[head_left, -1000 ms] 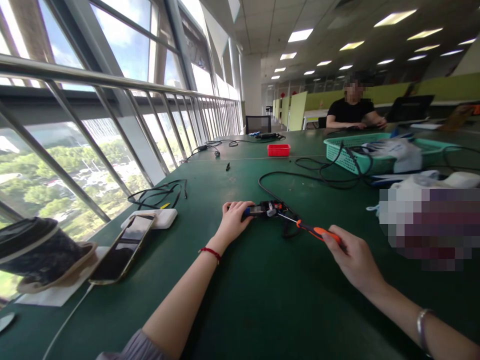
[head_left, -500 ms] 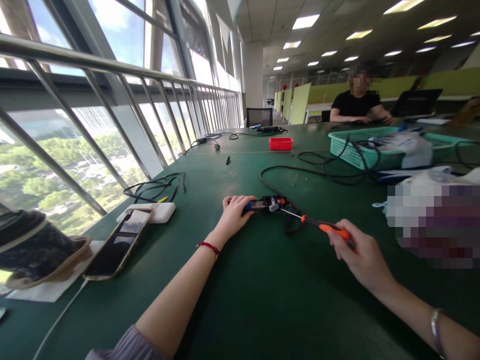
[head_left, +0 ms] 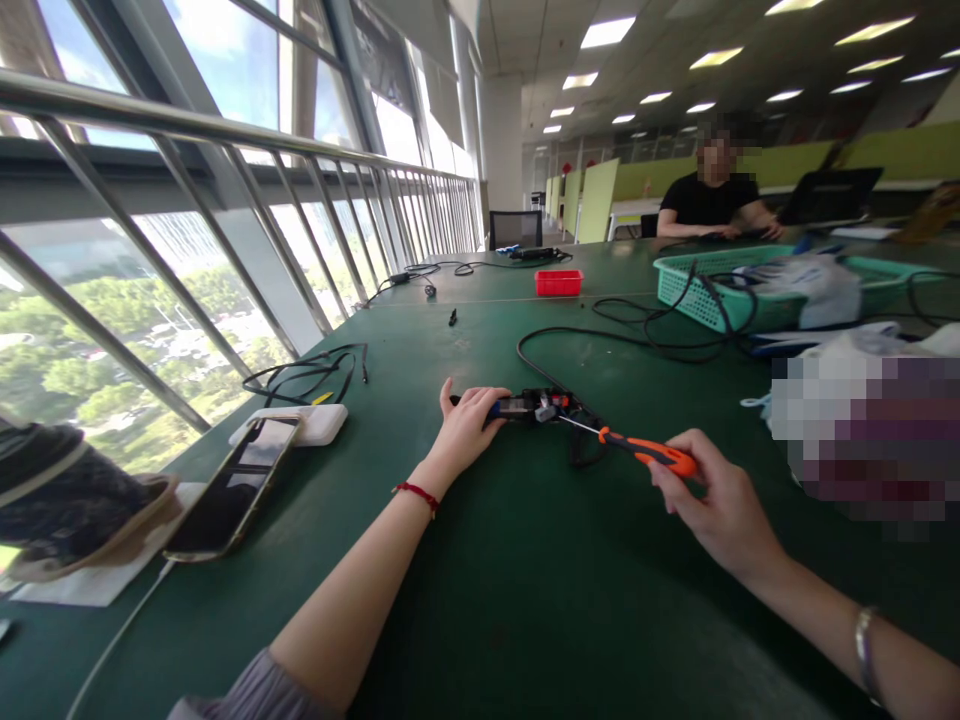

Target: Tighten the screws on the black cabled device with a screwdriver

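While left hand (head_left: 466, 425) is wrapped over left end of blue-black electronic device (head_left: 516, 407) — probably for steadying it — right hand (head_left: 726, 505) grips orange-black screwdriver (head_left: 637, 449) by handle, tip at device's right part, contact unclear. Device lies inward from left edge of worktop (head_left: 525, 580).

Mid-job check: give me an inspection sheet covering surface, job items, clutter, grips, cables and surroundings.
Surface: dark green table, a few small specks.
Job items: small dark device lying on the table; orange screwdriver, tip at the device, contact too small to confirm.
Clutter: red tray, green basket, plastic bag, phone beside a white box.
Grips: left grip on the device's left end; right grip around the screwdriver handle.
Cables: black cable looping behind the device; white cord at the phone.
Surroundings: metal railing left; seated person beyond the basket.
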`<state>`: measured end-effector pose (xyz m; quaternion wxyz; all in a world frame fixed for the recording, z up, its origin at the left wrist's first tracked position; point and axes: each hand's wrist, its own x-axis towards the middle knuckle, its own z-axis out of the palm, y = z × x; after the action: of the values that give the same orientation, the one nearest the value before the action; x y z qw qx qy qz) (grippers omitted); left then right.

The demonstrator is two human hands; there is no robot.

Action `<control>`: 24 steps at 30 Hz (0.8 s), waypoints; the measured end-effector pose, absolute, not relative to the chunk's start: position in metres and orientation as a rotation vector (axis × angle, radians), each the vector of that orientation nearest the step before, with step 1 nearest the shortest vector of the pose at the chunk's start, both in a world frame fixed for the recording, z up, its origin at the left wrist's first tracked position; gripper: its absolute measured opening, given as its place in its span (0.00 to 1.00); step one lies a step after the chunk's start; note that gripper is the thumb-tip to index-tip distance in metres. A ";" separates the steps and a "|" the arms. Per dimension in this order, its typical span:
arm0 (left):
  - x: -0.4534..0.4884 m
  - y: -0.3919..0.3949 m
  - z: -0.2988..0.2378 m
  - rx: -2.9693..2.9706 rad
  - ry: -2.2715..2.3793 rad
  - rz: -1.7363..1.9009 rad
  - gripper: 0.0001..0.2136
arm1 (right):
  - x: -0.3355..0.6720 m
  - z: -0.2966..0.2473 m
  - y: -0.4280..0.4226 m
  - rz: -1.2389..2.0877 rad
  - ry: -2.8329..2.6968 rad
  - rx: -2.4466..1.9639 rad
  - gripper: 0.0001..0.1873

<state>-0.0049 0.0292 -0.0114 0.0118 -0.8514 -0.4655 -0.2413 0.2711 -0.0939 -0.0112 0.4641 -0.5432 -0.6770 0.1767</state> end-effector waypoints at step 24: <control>-0.002 0.027 -0.009 -2.656 -1.515 -0.770 0.17 | 0.276 -0.019 -0.092 0.597 -1.615 -1.332 0.22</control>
<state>-0.0018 0.0266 -0.0087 -0.0059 -0.8424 -0.4803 -0.2443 0.2756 -0.0925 -0.0194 0.4641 -0.5420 -0.6572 0.2429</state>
